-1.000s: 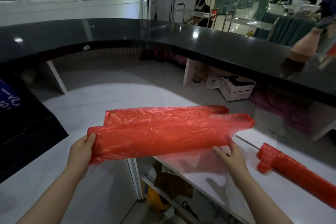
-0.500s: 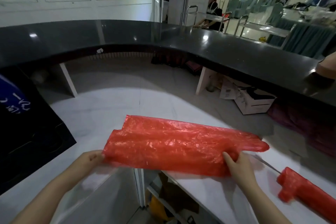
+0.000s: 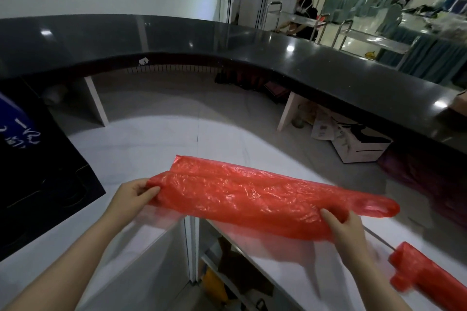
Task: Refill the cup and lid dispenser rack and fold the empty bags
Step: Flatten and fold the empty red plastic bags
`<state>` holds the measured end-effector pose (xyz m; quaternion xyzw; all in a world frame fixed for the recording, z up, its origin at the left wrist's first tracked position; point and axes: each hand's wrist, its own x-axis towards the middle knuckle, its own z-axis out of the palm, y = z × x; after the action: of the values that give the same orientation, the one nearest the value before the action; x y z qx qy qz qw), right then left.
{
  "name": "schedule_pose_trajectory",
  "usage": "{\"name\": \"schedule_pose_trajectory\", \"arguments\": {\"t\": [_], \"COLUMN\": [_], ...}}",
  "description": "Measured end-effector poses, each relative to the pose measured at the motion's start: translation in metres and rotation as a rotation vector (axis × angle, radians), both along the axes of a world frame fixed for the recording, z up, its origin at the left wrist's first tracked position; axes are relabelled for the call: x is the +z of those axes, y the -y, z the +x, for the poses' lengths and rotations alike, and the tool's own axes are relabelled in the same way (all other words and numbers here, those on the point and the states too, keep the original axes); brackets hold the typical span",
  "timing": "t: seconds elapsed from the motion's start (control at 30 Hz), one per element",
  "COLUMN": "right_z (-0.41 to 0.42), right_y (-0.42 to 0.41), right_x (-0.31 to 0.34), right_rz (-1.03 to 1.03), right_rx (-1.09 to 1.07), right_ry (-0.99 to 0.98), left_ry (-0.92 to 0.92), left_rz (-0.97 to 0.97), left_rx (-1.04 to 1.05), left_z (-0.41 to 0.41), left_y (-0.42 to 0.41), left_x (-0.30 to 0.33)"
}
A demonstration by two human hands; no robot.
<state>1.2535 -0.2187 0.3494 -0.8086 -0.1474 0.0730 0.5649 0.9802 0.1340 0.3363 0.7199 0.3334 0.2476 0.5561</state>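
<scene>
Red plastic, a rolled bag [image 3: 427, 275], lies near right on the white counter [image 3: 141, 149]. My left hand [image 3: 131, 197] pinches the long folded red bag [image 3: 252, 197] at its left end; my right hand [image 3: 346, 227] grips its right end. Beyond curves a black bar top [image 3: 227, 40].

Red plastic bag [image 3: 252, 197]: folded lengthwise into a long band, held above the white counter [image 3: 156, 144]. Left hand [image 3: 131, 197] pinched its left end; right hand [image 3: 346, 227] gripped near its right end. Second red bag [image 3: 424, 278]: rolled, lay on the counter at right. Black curved countertop [image 3: 252, 45] stood behind.
</scene>
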Motion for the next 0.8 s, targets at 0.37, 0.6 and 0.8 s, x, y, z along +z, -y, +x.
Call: {"name": "schedule_pose_trajectory", "arguments": {"t": [0.37,0.6,0.8], "right_z": [0.004,0.013,0.009], "right_y": [-0.001,-0.005,-0.001], "right_x": [-0.029,-0.033,-0.035], "right_rz": [-0.363,-0.467,-0.419], "right_rx": [-0.038,-0.034,-0.046], "right_ry": [-0.008,-0.054,-0.007], "left_ry": [-0.325,-0.644,-0.677], "left_rz": [0.221,0.465,0.483], "left_rx": [0.035,0.104,0.156], "left_z": [0.016,0.032,0.035], "left_y": [-0.014,-0.012,-0.008], "left_x": [-0.03,-0.035,-0.032]}}
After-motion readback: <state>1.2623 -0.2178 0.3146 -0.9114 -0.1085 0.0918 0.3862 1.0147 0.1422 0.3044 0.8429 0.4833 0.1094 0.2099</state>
